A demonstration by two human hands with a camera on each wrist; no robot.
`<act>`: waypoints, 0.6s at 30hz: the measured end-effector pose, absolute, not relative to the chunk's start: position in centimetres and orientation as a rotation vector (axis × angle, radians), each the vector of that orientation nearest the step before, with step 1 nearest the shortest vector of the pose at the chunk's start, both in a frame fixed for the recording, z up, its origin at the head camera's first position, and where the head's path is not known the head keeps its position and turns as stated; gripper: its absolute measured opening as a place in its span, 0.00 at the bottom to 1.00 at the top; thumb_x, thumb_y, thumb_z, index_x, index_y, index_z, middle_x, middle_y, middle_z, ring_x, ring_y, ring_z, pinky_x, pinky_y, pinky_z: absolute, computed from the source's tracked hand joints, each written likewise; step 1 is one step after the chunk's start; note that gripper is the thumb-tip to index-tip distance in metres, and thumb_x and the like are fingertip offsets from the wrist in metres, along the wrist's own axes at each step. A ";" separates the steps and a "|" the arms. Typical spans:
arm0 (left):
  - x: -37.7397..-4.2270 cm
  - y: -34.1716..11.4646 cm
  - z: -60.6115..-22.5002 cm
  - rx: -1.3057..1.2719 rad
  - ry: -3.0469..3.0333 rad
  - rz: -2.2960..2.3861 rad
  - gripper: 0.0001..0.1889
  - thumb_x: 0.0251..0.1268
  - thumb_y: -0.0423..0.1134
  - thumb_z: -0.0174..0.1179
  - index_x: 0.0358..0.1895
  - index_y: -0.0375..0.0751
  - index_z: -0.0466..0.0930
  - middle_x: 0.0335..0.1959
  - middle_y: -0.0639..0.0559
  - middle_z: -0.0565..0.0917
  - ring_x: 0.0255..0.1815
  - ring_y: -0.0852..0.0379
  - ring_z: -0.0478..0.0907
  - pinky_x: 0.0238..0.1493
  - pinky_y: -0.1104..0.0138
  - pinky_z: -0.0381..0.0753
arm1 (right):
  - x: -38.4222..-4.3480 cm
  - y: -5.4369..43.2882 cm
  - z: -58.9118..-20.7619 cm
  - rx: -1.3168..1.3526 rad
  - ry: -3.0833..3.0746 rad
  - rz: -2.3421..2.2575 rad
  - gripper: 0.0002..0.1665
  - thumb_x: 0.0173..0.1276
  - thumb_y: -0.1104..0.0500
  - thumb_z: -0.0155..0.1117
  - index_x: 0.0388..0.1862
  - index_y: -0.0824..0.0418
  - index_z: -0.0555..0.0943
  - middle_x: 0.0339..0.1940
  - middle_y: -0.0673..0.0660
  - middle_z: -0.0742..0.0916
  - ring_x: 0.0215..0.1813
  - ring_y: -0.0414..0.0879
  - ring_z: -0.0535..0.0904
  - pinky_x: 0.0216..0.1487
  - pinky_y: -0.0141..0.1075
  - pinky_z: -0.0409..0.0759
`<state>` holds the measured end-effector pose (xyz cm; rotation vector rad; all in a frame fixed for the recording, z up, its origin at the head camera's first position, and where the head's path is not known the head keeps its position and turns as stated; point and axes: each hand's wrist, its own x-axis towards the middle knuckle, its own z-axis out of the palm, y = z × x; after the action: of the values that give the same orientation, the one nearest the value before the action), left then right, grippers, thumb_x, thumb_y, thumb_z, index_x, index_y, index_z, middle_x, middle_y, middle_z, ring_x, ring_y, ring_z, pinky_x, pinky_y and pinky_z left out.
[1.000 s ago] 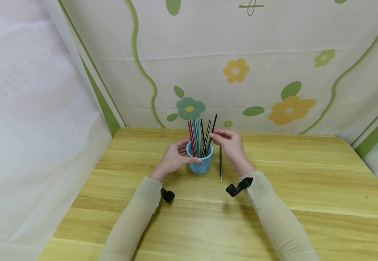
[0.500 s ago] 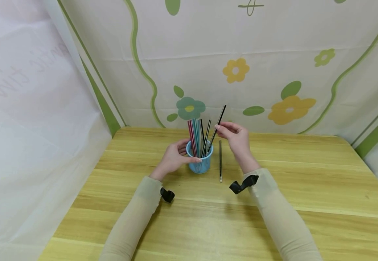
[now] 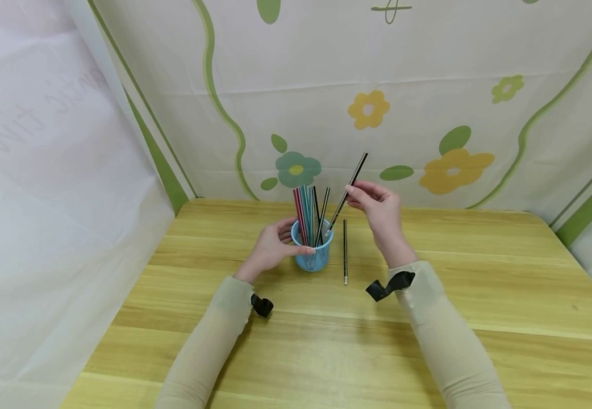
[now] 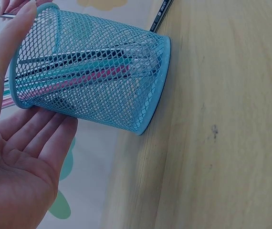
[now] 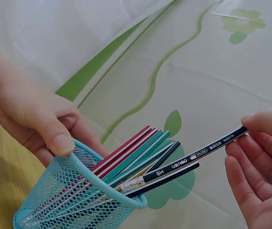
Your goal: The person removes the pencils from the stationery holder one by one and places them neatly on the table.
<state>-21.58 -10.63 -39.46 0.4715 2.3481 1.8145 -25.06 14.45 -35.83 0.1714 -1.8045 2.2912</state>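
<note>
Head view: our left hand (image 3: pixel 271 245) grips the cup (image 3: pixel 312 262) at nine o'clock, presumably for steadiness, our right hand (image 3: pixel 382 217) pinching a black pencil (image 5: pixel 199 152).

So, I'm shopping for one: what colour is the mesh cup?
The mesh cup is light blue, clearest in the left wrist view.

A screened-off booth, with flower-printed fabric (image 3: pixel 296 68) hanging behind a wooden table (image 3: pixel 316 352).

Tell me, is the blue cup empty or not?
Not empty: the cup holds red, teal and black pencils, seen through its mesh and sticking up past its rim.
</note>
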 end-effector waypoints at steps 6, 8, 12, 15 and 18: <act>-21.7 -10.7 -39.6 0.480 2.335 1.818 0.43 0.54 0.33 0.79 0.73 0.31 0.67 0.65 0.38 0.78 0.65 0.41 0.75 0.69 0.49 0.71 | -25.0 15.0 -35.4 0.173 -1.746 2.308 0.22 0.65 0.60 0.77 0.51 0.73 0.84 0.40 0.58 0.89 0.38 0.48 0.87 0.47 0.38 0.87; -21.7 -10.7 -39.6 0.480 2.329 1.822 0.43 0.54 0.33 0.79 0.73 0.31 0.67 0.65 0.38 0.78 0.65 0.41 0.75 0.69 0.49 0.71 | -25.1 15.1 -35.4 0.170 -1.715 2.322 0.21 0.65 0.61 0.77 0.51 0.73 0.84 0.40 0.59 0.89 0.38 0.48 0.87 0.47 0.39 0.87; -22.8 -10.9 -41.4 0.487 2.353 1.823 0.44 0.53 0.37 0.80 0.74 0.36 0.69 0.64 0.44 0.79 0.64 0.46 0.76 0.68 0.53 0.73 | -25.1 15.5 -35.5 0.167 -1.680 2.340 0.21 0.64 0.62 0.77 0.52 0.73 0.83 0.40 0.59 0.89 0.37 0.48 0.87 0.47 0.40 0.87; -23.5 -11.1 -42.7 0.500 2.364 1.829 0.44 0.52 0.39 0.81 0.73 0.40 0.70 0.63 0.47 0.80 0.63 0.50 0.77 0.67 0.56 0.74 | -25.1 15.8 -35.3 0.168 -1.655 2.359 0.21 0.64 0.63 0.76 0.52 0.73 0.83 0.40 0.59 0.89 0.37 0.48 0.86 0.46 0.38 0.87; -23.6 -11.1 -42.8 0.506 2.360 1.832 0.44 0.52 0.39 0.81 0.73 0.39 0.70 0.64 0.46 0.79 0.63 0.49 0.77 0.67 0.56 0.74 | -25.0 16.1 -35.0 0.172 -1.634 2.378 0.20 0.64 0.64 0.76 0.52 0.72 0.83 0.39 0.58 0.89 0.37 0.48 0.87 0.46 0.37 0.87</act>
<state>-23.58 -11.10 -42.76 0.5059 2.3600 1.8320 -24.96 16.07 -35.03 0.1720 -1.6337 2.3775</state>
